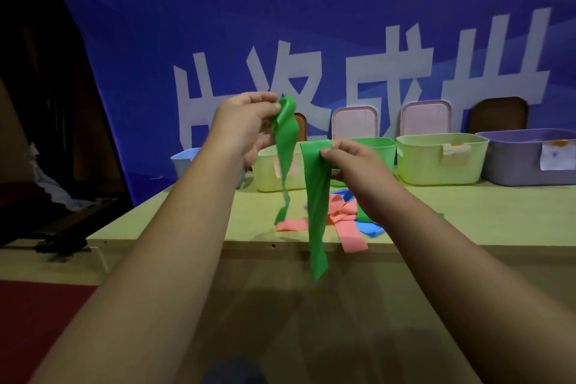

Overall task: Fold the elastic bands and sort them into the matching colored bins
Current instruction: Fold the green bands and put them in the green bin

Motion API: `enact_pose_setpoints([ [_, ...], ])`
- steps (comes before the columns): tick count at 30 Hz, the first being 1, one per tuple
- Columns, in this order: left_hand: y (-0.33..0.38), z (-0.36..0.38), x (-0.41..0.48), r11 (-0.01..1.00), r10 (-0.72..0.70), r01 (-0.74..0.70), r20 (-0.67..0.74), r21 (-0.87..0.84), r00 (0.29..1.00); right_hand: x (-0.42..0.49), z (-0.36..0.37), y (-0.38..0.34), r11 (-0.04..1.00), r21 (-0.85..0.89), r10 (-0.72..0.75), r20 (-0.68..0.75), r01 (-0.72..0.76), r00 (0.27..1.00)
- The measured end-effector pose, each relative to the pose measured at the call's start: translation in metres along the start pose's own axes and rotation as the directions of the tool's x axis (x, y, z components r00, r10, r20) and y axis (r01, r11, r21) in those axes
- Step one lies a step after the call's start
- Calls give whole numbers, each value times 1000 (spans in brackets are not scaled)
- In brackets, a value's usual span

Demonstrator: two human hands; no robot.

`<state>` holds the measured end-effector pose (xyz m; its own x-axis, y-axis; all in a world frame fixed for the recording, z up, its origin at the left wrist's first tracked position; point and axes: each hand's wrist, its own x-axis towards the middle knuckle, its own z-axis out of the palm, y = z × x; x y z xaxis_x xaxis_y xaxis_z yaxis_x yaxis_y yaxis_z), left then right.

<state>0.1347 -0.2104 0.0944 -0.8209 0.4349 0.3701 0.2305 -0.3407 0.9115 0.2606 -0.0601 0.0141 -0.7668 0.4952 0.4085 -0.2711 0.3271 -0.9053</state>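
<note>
A long green elastic band (316,196) hangs in the air above the table's front edge, held by both hands. My left hand (246,125) pinches its upper left end, from which a narrow twisted strand dangles. My right hand (352,162) pinches a folded part lower and to the right, and a wide strip hangs from it past the table edge. Pink bands (346,221) and blue bands (371,229) lie in a heap on the table below. Behind stand a blue bin (184,162), a pale yellow bin (266,176), a green bin (381,148), a light green bin (436,162) and a purple bin (514,165).
Several lids (353,121) lean upright against a blue banner (280,25) behind the bins. The light table (483,215) ends at a front edge just under my forearms. Dark clutter lies on the floor at the left.
</note>
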Motion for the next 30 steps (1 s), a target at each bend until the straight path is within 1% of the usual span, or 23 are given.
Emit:
enact_pose_setpoints([
  [3,-13,2,-30,997,-48,53,82,-63,995,-17,-2,-8,995,29,-93,9,93,996],
  [7,-46,7,-66,992,-107,115,145,-47,984,-49,-2,2,989,-42,-140,-5,140,990],
  [9,-69,8,-79,986,-148,157,140,-56,979,-65,-1,21,985,-91,-150,-28,147,988],
  [11,-96,9,-91,980,-187,193,104,-52,977,-82,-2,43,980,-131,-159,-53,151,986],
  [15,-148,16,-117,960,-274,277,71,-42,959,-117,-6,85,948,-231,-245,-96,218,965],
  [17,-171,21,-127,947,-314,317,62,-50,947,-132,-9,108,944,-249,-254,-122,218,959],
  [20,-200,27,-139,931,-361,364,64,-37,930,-148,-16,138,942,-267,-239,-112,202,965],
  [22,-216,30,-148,927,-375,376,70,-2,924,-155,-23,155,952,-261,-192,-112,158,975],
  [24,-233,32,-154,932,-364,361,95,41,927,-157,-31,170,980,-181,-108,-115,86,987],
  [26,-251,33,-157,939,-344,336,139,73,929,-158,-41,183,996,-85,-35,-82,28,996],
  [28,-268,33,-159,931,-363,365,186,27,913,-157,-50,193,999,-50,4,-41,-6,999],
  [30,-282,33,-159,876,-447,476,241,-80,861,-154,-57,202,999,-25,46,-14,-46,999],
])
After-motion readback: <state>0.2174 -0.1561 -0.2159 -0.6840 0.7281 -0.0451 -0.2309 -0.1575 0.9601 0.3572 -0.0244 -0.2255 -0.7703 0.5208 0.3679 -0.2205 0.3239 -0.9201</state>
